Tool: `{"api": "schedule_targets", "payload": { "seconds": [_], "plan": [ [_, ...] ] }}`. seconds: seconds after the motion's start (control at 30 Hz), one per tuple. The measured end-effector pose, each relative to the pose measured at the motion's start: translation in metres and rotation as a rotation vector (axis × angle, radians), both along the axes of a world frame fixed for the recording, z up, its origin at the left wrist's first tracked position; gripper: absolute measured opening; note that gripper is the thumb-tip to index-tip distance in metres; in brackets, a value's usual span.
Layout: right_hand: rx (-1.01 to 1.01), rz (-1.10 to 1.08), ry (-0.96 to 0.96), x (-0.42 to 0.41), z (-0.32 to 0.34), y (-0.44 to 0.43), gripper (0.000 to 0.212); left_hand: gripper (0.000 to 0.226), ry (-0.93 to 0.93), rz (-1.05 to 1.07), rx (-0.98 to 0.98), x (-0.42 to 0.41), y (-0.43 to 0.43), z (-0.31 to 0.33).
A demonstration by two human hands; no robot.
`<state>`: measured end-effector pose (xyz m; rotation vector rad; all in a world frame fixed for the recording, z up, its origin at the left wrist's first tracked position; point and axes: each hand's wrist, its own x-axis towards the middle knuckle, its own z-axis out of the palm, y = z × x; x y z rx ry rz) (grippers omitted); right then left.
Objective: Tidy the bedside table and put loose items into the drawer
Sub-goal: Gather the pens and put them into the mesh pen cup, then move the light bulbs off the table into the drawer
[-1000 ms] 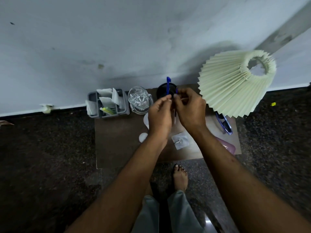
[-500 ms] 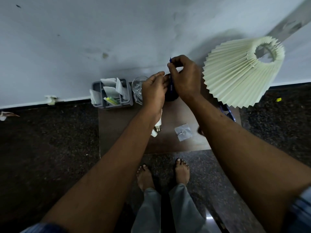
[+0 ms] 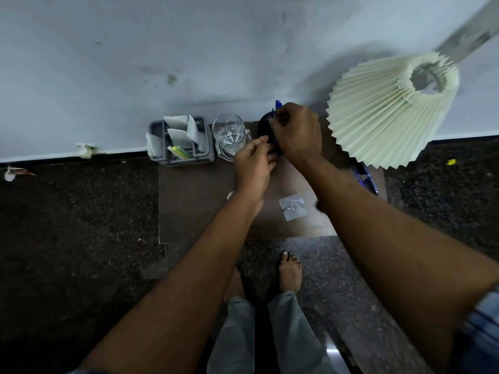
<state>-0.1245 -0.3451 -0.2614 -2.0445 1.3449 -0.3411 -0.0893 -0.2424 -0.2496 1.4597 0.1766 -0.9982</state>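
A brown bedside table (image 3: 194, 203) stands against the wall. At its back edge my right hand (image 3: 295, 133) grips a blue pen (image 3: 278, 105) that stands upright in a black cup (image 3: 263, 129). My left hand (image 3: 253, 164) is just in front of the cup, its loosely curled fingertips touching the cup's near side. A small clear packet (image 3: 293, 205) lies on the table between my forearms. A white object (image 3: 230, 195) peeks out from under my left wrist. No drawer is visible.
A grey organiser (image 3: 162, 155) with white packets and a yellow marker sits at the back left, with a glass mug (image 3: 229, 133) beside it. A pleated lampshade (image 3: 391, 112) overhangs the right side, above blue glasses (image 3: 364, 180). My bare feet stand on dark floor.
My right hand carried the pen from mid-air back to the black cup and lowered it in. My left hand let go of the pen and dropped to the cup's front.
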Motion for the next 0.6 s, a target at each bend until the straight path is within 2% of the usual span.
{"api": "schedule_targets", "payload": {
  "seconds": [0.13,0.23,0.3,0.4,0.5,0.6],
  "plan": [
    [0.024,-0.095,-0.172,-0.020,0.000,0.023,0.014,0.024,-0.042,-0.033,0.040,-0.016,0.014,-0.006],
    [0.161,-0.114,-0.307,-0.038,-0.011,0.050,0.004,0.020,-0.042,-0.021,0.044,-0.033,0.030,-0.019],
    [0.245,-0.159,-0.376,-0.050,-0.019,0.068,0.007,0.019,-0.035,-0.008,0.087,-0.040,0.042,-0.029],
    [0.340,-0.222,-0.433,-0.067,-0.028,0.090,0.011,0.019,-0.069,-0.035,0.175,-0.053,0.067,-0.042],
    [0.459,-0.254,-0.468,-0.085,-0.038,0.110,0.005,0.022,-0.158,-0.063,0.258,-0.071,0.099,-0.055],
    [0.577,-0.382,-0.476,-0.106,-0.047,0.131,0.009,0.021,-0.155,-0.067,0.346,-0.090,0.128,-0.069]
  ]
}}
